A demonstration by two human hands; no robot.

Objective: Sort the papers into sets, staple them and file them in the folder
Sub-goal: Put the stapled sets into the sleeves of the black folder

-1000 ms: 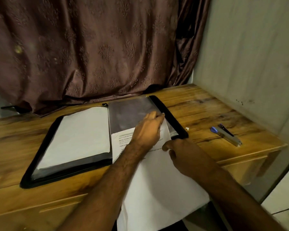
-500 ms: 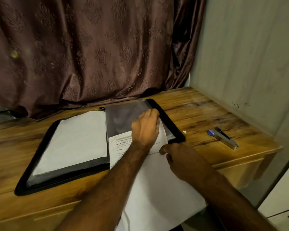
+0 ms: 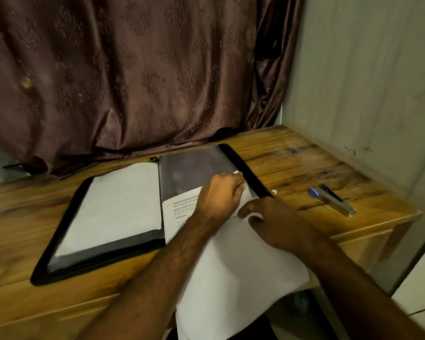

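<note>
A black-edged folder (image 3: 62, 231) lies open on the wooden desk (image 3: 304, 163). White papers (image 3: 118, 204) fill its left half. A printed paper set (image 3: 231, 266) lies on the grey sleeve (image 3: 194, 168) of the right half, and its lower part hangs over the desk's front edge. My left hand (image 3: 221, 195) grips the set's top right corner with curled fingers. My right hand (image 3: 275, 224) pinches the set's right edge just below. A blue and silver stapler (image 3: 331, 198) lies on the desk to the right, apart from both hands.
A brown patterned curtain (image 3: 133, 82) hangs behind the desk and a pale wall (image 3: 366, 82) closes the right side. A tiny white scrap (image 3: 274, 191) lies beside the folder's right edge. A white cabinet (image 3: 422, 285) stands at the lower right.
My left hand's fingers have curled over the set's top corner, which sits slightly farther up the right sleeve. My right hand has followed along the right edge. The view tilted down.
</note>
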